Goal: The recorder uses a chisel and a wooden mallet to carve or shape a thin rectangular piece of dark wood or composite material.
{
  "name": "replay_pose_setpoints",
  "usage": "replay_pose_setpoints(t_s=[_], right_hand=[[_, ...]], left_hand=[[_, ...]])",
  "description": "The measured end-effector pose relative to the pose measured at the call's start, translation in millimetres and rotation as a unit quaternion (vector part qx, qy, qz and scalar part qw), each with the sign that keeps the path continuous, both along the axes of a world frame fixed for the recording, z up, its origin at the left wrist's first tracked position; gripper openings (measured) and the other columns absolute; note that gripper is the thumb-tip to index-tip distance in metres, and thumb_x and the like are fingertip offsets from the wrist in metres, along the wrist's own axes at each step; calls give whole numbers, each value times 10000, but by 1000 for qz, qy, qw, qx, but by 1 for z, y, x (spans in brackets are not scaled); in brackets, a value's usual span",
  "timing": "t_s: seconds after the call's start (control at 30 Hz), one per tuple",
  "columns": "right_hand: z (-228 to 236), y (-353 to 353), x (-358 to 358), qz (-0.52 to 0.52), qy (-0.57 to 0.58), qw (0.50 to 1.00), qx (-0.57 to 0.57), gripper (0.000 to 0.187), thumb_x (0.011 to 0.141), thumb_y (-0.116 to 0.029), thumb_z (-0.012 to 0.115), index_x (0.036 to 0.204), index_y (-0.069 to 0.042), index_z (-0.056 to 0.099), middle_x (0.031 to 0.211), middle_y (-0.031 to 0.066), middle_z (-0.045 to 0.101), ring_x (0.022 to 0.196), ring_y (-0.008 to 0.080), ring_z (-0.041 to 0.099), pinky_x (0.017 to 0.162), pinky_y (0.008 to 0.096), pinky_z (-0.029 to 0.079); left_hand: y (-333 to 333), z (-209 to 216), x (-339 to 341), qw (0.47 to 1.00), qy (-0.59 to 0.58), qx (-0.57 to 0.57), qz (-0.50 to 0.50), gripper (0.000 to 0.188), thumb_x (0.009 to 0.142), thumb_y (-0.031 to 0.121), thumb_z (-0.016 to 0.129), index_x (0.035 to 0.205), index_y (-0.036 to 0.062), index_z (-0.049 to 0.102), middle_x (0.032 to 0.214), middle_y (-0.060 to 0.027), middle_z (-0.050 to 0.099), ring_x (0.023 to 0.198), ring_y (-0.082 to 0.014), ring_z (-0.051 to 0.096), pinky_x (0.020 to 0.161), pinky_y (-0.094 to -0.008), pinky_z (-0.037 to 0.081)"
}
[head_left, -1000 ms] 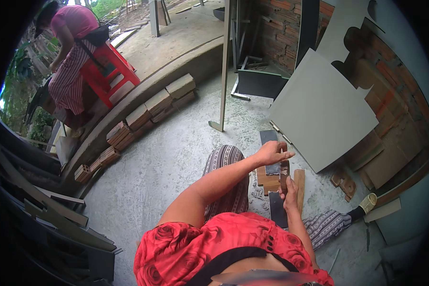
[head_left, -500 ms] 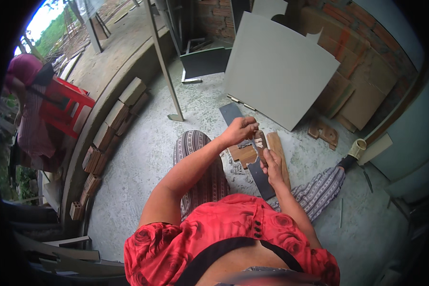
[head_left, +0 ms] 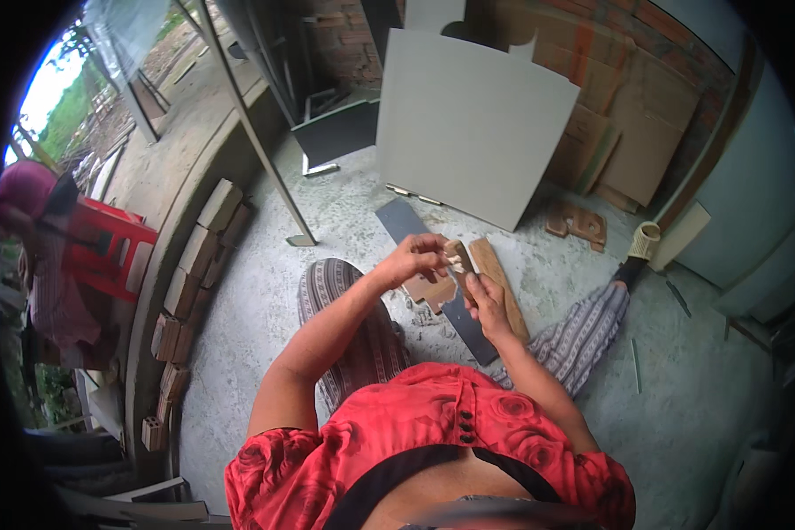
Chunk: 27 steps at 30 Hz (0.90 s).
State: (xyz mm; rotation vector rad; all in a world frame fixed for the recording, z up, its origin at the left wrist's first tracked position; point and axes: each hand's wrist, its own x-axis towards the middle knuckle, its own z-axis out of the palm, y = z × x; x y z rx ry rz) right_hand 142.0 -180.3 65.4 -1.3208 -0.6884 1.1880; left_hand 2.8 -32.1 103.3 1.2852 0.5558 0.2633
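A brown wooden piece (head_left: 456, 250) with whitish, ragged bits on its face is raised in front of me. My right hand (head_left: 488, 305) is closed around its lower end, thumb along the edge. By its upper end, the fingers of my left hand (head_left: 415, 261) are curled in a pinch; whatever is between them is too small to make out. Beneath my hands lies a long dark grey board (head_left: 401, 220) on the floor. Some lighter brown wooden pieces (head_left: 429, 292) rest across it, partly hidden by my hands. A brown plank (head_left: 502, 281) lies beside my right hand.
A large pale panel (head_left: 477, 124) leans ahead, with cardboard (head_left: 649, 146) behind it at right. Bricks (head_left: 199, 243) line the raised kerb at left; a thin pole (head_left: 256, 141) stands near it. A cut-out wooden piece (head_left: 576, 223) lies right. Another person (head_left: 35, 256) is by a red chair (head_left: 119, 252).
My left fingers have shifted from above the wooden piece to its left side. The wooden piece is turned to show more of its upper end. The whole view has swung slightly right.
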Motion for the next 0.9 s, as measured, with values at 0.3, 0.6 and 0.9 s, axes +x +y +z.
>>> replay_pose_setpoints(t_s=[0.3,0.6,0.9], right_hand=[[-7,4,-5,34,2,999,34,341,896,-396,504,911,-63,576,676,-26,498,535,46,431,446,187,337],[-16,13,-8,18,23,999,13,342,889,-404,505,849,-69,559,643,-23,485,515,51,436,397,186,289],[-11,8,-12,-3,42,999,5,370,899,-423,477,842,-67,559,620,-23,462,499,52,417,384,190,259]], left_hand=[[-35,-4,13,978,-12,129,164,314,865,293,582,924,-15,570,782,-33,597,716,-77,545,609,-236,459],[-19,-7,0,935,127,289,165,373,875,339,555,827,-30,594,660,-73,570,634,-107,496,580,-286,439],[-29,-31,9,975,20,179,128,378,879,340,557,1017,-11,529,861,-39,577,789,-99,521,678,-253,446]])
